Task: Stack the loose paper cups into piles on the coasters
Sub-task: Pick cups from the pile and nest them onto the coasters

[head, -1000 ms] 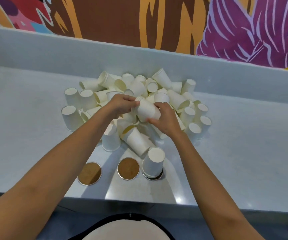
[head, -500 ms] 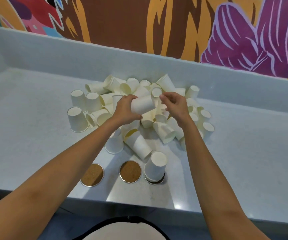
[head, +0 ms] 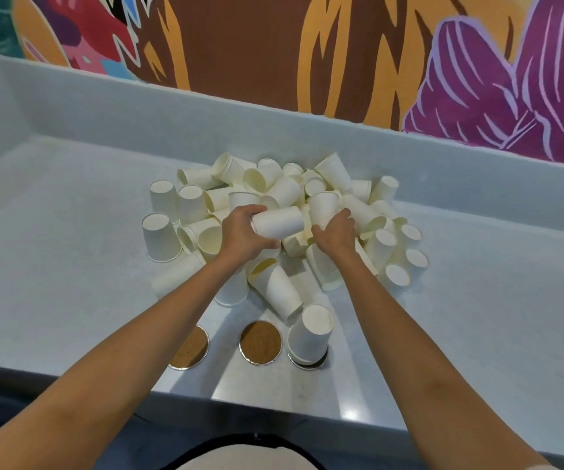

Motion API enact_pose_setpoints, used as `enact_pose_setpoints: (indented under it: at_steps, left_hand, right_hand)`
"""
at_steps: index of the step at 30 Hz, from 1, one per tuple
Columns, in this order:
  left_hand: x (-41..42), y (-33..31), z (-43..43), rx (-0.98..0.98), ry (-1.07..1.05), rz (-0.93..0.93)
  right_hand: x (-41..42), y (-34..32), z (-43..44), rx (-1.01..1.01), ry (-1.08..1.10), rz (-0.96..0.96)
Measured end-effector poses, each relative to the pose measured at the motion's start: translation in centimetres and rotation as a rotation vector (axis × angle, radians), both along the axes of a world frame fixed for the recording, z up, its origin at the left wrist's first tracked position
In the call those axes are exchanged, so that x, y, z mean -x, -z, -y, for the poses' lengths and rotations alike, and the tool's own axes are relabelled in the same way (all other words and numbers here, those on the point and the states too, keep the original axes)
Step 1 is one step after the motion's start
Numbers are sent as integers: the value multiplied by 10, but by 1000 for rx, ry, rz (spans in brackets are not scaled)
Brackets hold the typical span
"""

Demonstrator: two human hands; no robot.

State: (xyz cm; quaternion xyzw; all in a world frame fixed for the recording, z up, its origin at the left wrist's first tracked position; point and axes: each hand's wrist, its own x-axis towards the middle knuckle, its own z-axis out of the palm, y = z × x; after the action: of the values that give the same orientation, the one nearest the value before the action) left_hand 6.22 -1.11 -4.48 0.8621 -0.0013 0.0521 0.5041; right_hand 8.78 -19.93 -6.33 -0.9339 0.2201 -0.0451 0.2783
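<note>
Cups: light, thin-walled, crushable; left hand (head: 243, 234) wraps sideways cup (head: 278, 222) mid-wall; right hand (head: 336, 232) closes on upright cup (head: 323, 206) — grip lightly.

We count three coasters in a row near the tabletop's (head: 70, 266) front edge: a left coaster (head: 190, 349), a middle coaster (head: 260, 341), and a right coaster (head: 308, 362) carrying one short stack (head: 310, 334) of inverted cups; how many cups are nested in it we cannot tell. Behind the coasters lies one heap (head: 284, 212) of loose cups, several dozen, too jumbled for an exact count. We see two hands: left hand (head: 243, 234) and right hand (head: 336, 232).
</note>
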Motion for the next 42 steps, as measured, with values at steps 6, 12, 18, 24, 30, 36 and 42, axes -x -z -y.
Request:
enact_pose_setpoints:
  at_steps: [6, 12, 18, 24, 30, 36, 42]
  left_hand:
    - [7, -3, -7, 153, -56, -30]
    - [11, -12, -20, 80, 0, -4]
    - [26, -14, -16, 189, 262, -131]
    - [27, -15, -15, 855, 158, -388]
    - [38, -32, -29, 1065, 82, -518]
    - [59, -27, -60, 1025, 54, -557]
    - [73, -14, -92, 635, 236, -530]
  right_hand:
    - [17, -44, 10, -126, -17, 208]
    - [49, -87, 21, -510, -21, 218]
    - [69, -80, -12, -544, -164, 102]
    - [83, -72, -39, -730, -111, 108]
    - [106, -61, -84, -868, -131, 224]
    - [140, -25, -128, -933, -123, 306]
    - [167, -10, -154, -836, -64, 308]
